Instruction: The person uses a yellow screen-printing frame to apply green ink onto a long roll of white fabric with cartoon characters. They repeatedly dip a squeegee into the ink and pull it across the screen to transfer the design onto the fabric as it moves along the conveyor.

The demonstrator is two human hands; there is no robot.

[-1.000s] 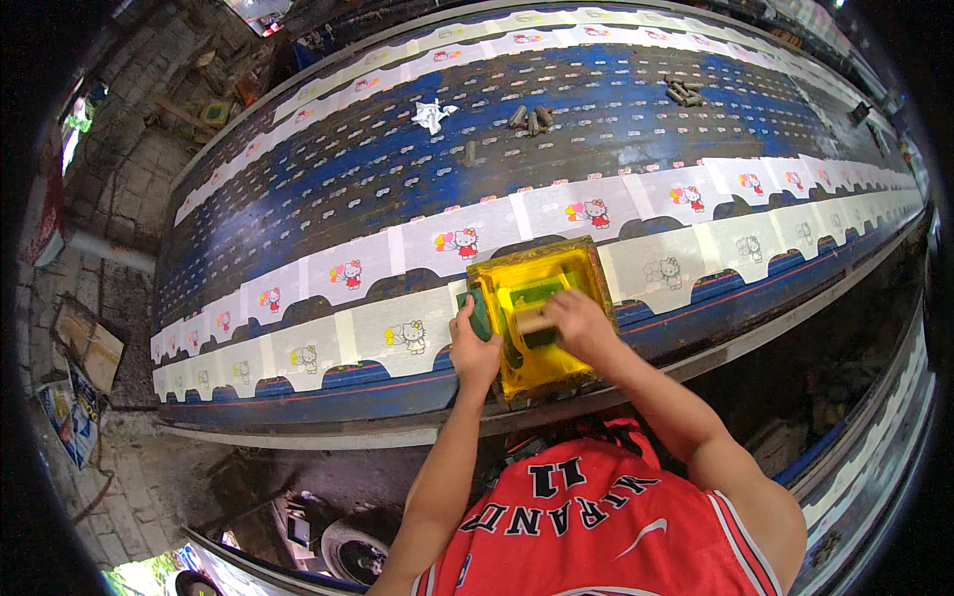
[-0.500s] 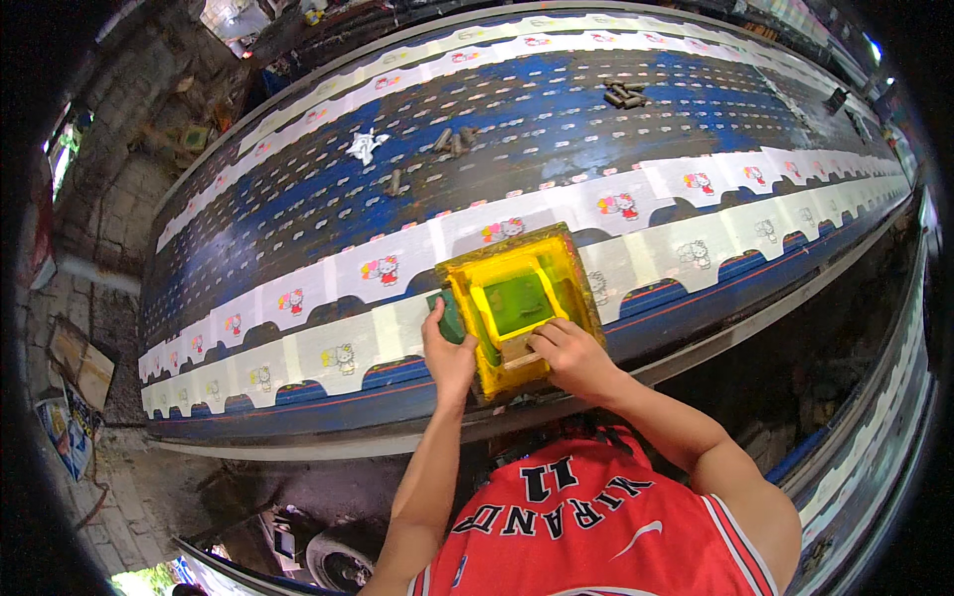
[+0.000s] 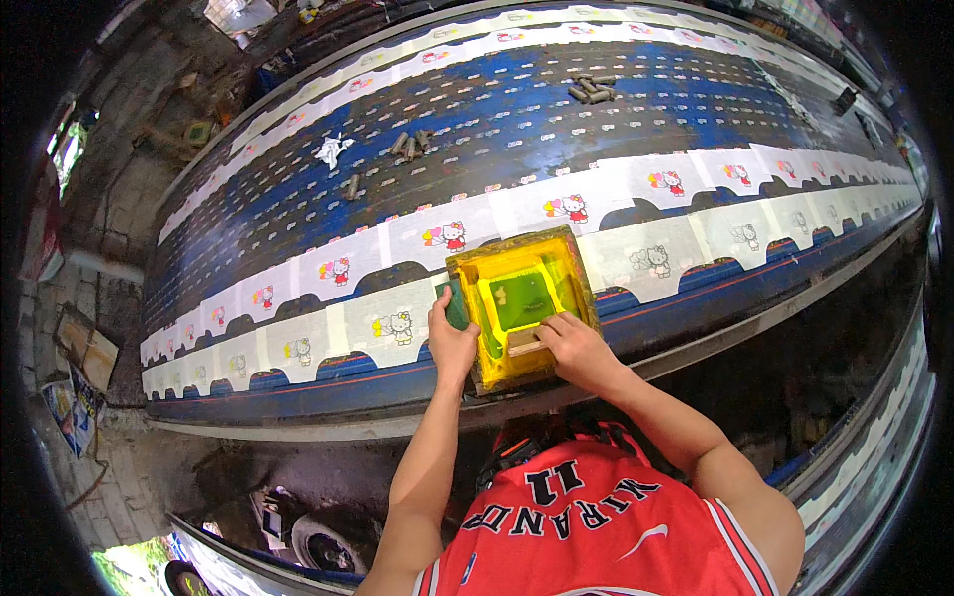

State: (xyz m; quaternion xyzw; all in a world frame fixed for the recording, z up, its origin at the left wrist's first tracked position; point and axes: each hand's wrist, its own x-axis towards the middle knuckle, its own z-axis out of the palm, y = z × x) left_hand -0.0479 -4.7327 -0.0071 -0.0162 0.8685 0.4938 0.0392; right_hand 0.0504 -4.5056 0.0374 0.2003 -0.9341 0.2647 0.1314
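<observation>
A yellow-stained screen printing frame [image 3: 578,283] is over the nearer row of white sheets, close to the table's front edge. Whether it rests flat or hangs slightly above is unclear. Its window shows green, with greenish-yellow ink around it. My left hand [image 3: 454,346] grips a dark green block-like piece [image 3: 452,304] at the frame's left side. Inside the frame, at its near end, my right hand [image 3: 580,350] holds a wooden-handled squeegee [image 3: 525,342]; its blade is hidden. Left of the frame lies a sheet with an outlined cartoon cat [image 3: 394,328] and yellow balloons.
The long dark-blue table [image 3: 497,109] carries rows of white printed sheets; coloured cats [image 3: 444,235] mark the row behind. Crumpled white paper [image 3: 334,150] and several brownish cylinders [image 3: 593,90] lie mid-table. Below the front edge are a tyre [image 3: 326,546] and brick floor [image 3: 109,507].
The frame has shifted right along the sheets, held in both hands. An outlined cat now shows left of it, and it covers one that was partly visible at its right. My view has shifted right.
</observation>
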